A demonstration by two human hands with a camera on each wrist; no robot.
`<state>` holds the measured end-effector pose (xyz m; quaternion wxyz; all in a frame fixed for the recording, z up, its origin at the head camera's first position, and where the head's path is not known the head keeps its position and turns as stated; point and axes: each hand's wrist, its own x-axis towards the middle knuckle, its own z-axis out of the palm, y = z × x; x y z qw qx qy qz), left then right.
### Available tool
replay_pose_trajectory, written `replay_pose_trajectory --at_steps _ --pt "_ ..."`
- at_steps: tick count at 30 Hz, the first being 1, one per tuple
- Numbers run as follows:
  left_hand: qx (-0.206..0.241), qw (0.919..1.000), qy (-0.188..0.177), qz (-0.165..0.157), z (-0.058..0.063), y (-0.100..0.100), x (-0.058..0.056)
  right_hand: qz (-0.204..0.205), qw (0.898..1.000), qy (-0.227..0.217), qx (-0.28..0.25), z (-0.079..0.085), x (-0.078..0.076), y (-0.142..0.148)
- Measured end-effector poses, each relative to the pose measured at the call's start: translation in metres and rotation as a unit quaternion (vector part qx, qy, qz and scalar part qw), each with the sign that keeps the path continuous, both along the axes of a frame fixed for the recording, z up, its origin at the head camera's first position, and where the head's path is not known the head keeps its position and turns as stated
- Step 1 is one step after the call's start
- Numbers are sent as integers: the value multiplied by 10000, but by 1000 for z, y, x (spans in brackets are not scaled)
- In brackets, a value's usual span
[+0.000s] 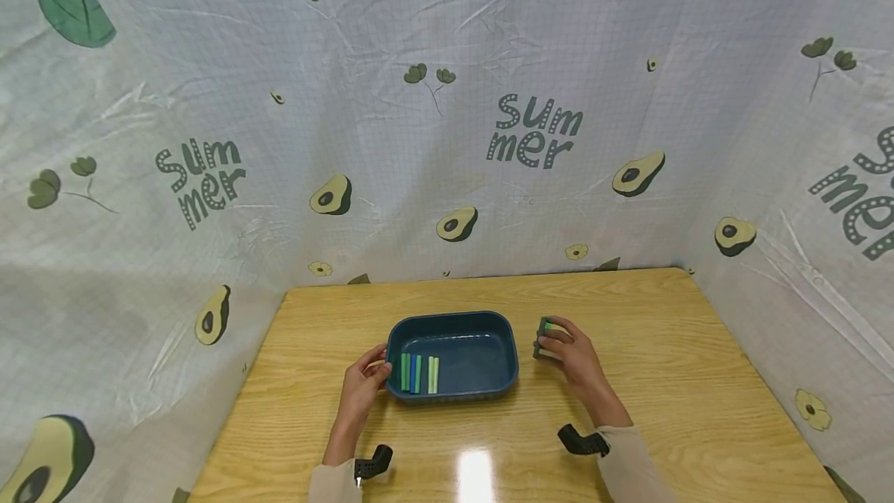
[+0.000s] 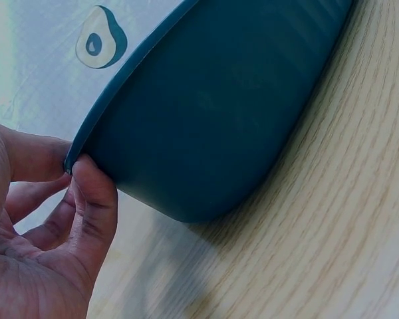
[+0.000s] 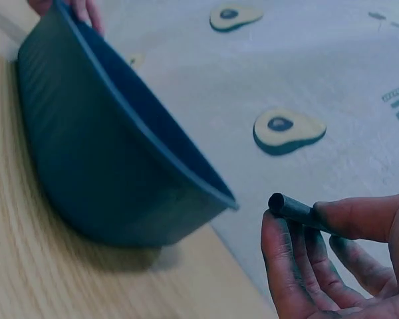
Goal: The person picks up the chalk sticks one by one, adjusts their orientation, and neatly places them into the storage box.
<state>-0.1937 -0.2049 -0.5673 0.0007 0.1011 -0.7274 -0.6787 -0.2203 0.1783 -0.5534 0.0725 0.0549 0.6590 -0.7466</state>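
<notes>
A dark blue plastic tub (image 1: 482, 396) stands on the wooden table. My left hand (image 1: 365, 385) pinches its left rim, and in the left wrist view the thumb (image 2: 96, 189) presses the outer wall just under the lip. Inside, toward the left end, several green, blue and pale yellow-green chalk sticks (image 1: 418, 373) lie side by side. To the right of the tub, my right hand (image 1: 576, 355) is raised and pinches a dark chalk stick (image 3: 296, 210) between thumb and fingertips. A bright green bit shows by these fingers in the head view.
Patterned white sheeting (image 1: 391, 130) hangs behind the wooden table (image 1: 663, 379) and along both sides. Black wrist mounts (image 1: 583, 441) sit at the sleeve ends. Wood surface extends to the right of the tub and in front of it.
</notes>
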Motion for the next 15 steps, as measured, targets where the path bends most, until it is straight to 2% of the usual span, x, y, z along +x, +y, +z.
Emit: replay_pose_trajectory --at_steps 7,15 --pt "28 10000 90 -25 2 0 0 313 9993 -45 -195 18 -1 -3" --pt "-86 9999 80 -4 1 0 1 773 9970 -28 -82 28 -3 -16"
